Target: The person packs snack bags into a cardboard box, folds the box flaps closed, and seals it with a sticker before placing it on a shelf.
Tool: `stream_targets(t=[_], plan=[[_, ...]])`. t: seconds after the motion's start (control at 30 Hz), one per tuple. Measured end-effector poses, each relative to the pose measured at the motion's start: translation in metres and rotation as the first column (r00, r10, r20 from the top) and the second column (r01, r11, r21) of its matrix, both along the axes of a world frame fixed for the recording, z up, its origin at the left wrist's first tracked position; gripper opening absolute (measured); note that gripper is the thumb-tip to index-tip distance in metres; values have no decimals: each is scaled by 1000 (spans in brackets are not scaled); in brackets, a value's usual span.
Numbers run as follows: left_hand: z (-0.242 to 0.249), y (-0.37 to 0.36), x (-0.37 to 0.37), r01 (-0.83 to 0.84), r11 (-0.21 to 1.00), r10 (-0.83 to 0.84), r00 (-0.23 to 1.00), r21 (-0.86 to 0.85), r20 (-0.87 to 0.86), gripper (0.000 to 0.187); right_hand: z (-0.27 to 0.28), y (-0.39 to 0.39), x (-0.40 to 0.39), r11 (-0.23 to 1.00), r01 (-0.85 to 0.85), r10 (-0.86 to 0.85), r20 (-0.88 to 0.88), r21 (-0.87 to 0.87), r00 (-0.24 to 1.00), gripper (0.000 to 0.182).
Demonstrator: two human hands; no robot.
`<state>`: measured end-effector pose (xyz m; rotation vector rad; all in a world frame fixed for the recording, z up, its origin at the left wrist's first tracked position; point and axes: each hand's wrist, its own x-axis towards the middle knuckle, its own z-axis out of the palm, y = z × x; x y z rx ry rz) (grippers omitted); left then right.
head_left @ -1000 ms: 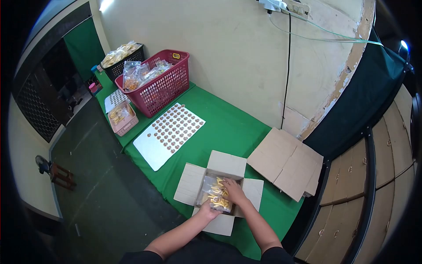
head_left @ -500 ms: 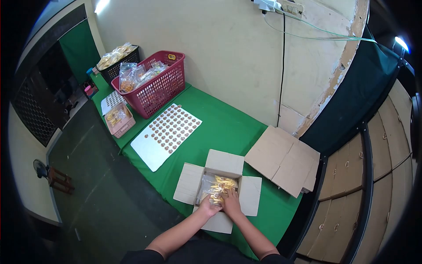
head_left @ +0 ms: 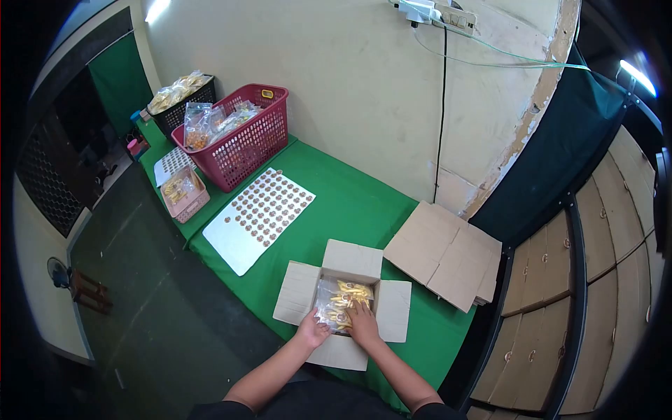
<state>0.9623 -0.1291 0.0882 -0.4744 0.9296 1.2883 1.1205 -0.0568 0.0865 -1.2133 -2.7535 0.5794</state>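
An open cardboard box (head_left: 290,291) stands on the green table, its flaps spread outward. Inside lie clear plastic packets of yellow snack pieces (head_left: 340,297). My left hand (head_left: 313,329) is at the box's near left corner, fingers apart, by the edge of the packets. Resting on the packets at the right side is my right hand (head_left: 362,324), its fingers spread over the plastic.
A sticker sheet (head_left: 241,245) lies left of the box on the green cloth (head_left: 350,178). Flattened cardboard (head_left: 442,252) is stacked at the right. A maroon basket (head_left: 241,154), a black basket (head_left: 171,117) and a pink basket (head_left: 189,210) sit farther back, holding packets.
My left hand has moved left, off the packets to the box's near left corner. My right hand remains on the packets, its fingers flatter. The whole view has shifted slightly.
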Motion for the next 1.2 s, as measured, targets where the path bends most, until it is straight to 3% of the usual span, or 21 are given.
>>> stream_targets(t=[0.03,0.17,0.27,0.33,0.37,0.43,0.47,0.53,0.67,0.77,0.83,0.87,0.9,0.97,1.03,1.1,1.2], plan=[[2,1,1,-25,998,23,999,-65,-25,85,1,0,-1,1000,-4,4,10,30,1000,63],[-8,0,3,5,999,-7,998,-38,-58,84,9,1,1,998,-17,16,25,55,1000,65],[-12,-1,0,41,999,-34,986,35,-166,79,16,11,-3,997,19,-23,-45,-81,999,68],[-13,-2,-2,52,998,-47,986,27,-157,79,22,15,-9,994,109,-98,-260,29,961,69],[-14,-2,0,52,998,-48,987,27,-156,79,19,15,-10,994,109,-98,-259,28,961,69],[-10,2,3,35,999,-36,991,-6,-131,79,7,18,-14,990,96,-90,-55,107,994,71],[-8,3,5,35,999,-35,990,-1,-135,79,2,17,-15,989,96,-90,-59,112,994,71],[-7,4,7,59,998,-58,988,3,-140,77,-5,12,-17,997,59,-62,63,48,996,72],[-10,5,11,76,997,-74,985,8,-159,75,-6,9,-14,995,53,-55,25,87,998,74],[-7,2,11,87,995,-76,977,46,-202,61,6,11,-9,986,116,-103,-116,116,988,67],[-3,0,12,315,930,-184,847,191,-499,55,11,13,-3,985,154,-174,-512,-82,841,57],[-5,0,14,308,929,-147,815,204,-561,44,12,9,-1,974,217,-209,-600,-60,772,43],[-8,2,16,300,932,-139,815,205,-563,44,9,9,0,976,208,-201,-602,-59,773,43],[-14,3,20,487,861,-190,571,144,-798,40,-7,6,10,871,256,-490,-697,-420,524,33],[-24,4,22,511,848,-187,535,140,-824,41,-9,3,14,887,298,-461,-720,-353,519,26],[-30,5,23,533,836,-184,500,133,-846,41,-7,-3,18,811,309,-585,-688,-497,428,24],[-27,3,20,526,833,-116,469,171,-875,41,-1,-6,16,804,305,-595,-690,-511,412,22]])
